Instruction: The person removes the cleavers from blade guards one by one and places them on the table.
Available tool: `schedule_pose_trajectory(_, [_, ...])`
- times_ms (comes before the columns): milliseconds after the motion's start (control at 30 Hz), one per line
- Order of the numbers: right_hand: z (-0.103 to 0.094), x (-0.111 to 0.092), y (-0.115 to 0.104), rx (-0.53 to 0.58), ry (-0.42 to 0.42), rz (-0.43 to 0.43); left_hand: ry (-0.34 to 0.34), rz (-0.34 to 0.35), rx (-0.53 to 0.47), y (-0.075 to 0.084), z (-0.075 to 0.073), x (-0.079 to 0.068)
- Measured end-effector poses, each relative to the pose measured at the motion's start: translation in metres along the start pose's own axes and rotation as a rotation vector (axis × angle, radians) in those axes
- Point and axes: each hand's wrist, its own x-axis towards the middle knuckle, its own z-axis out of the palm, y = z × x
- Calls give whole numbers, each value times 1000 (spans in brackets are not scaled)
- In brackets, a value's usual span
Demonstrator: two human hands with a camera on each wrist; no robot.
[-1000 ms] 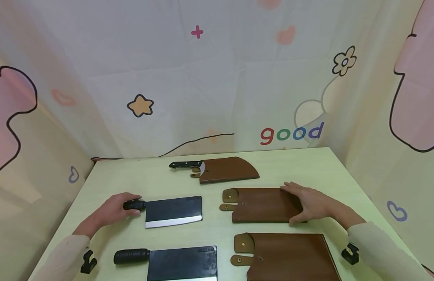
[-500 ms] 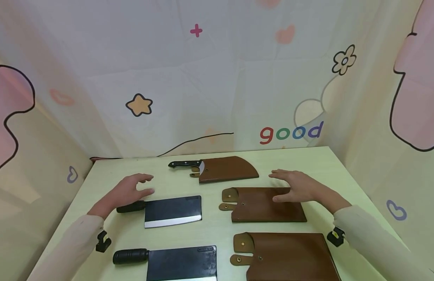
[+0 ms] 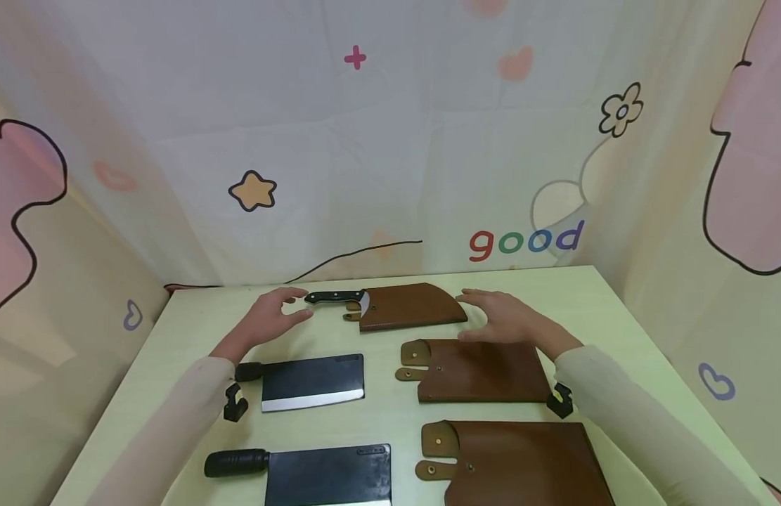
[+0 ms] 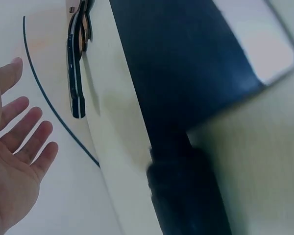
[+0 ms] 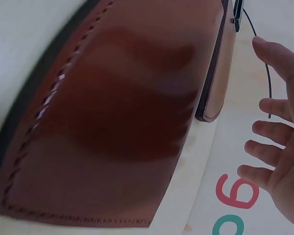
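At the back of the table lies a knife [image 3: 335, 296] with a riveted black handle, its blade mostly hidden inside a brown leather sheath [image 3: 412, 307]. My left hand [image 3: 268, 320] is just left of that handle, thumb and fingers spread apart, holding nothing. On the other side, my right hand [image 3: 505, 320] is spread at the sheath's rounded right end, also holding nothing. Below my left wrist lies a black cleaver [image 3: 313, 379], its handle partly covered by the sleeve in the head view. Beneath my right hand is a second leather sheath [image 3: 481, 376], flat with its snap straps open.
Nearer the front lie a larger cleaver [image 3: 327, 472] on the left and a larger brown sheath [image 3: 523, 457] on the right, both cut off by the frame. The pale table [image 3: 238, 316] ends against a printed cloth backdrop [image 3: 390, 161].
My left hand has let go of the middle cleaver's handle and moved up and right to the back knife. My right hand has left the middle sheath and moved up and left.
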Motion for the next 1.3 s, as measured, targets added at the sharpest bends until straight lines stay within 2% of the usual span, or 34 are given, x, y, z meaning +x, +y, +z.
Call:
schedule_pose_trajectory(200, [10, 23, 1, 6, 33, 21, 19, 6, 7, 4, 13, 22])
schedule_pose_trajectory(567, [28, 49, 2, 104, 16, 77, 10, -38, 1, 0, 28, 42])
schedule_pose_trajectory(767, [41, 61, 5, 173, -10, 86, 10, -43, 26, -11, 38, 50])
schedule_pose_trajectory(933, [47, 69, 3, 225, -11, 103, 6, -16, 51, -17, 42, 56])
schedule_pose_trajectory(1133, [48, 74, -3, 204, -26, 92, -23, -15, 27, -19, 47, 61])
schedule_pose_trajectory(1300, [51, 75, -3, 181, -36, 103, -20, -13, 35, -21, 51, 62])
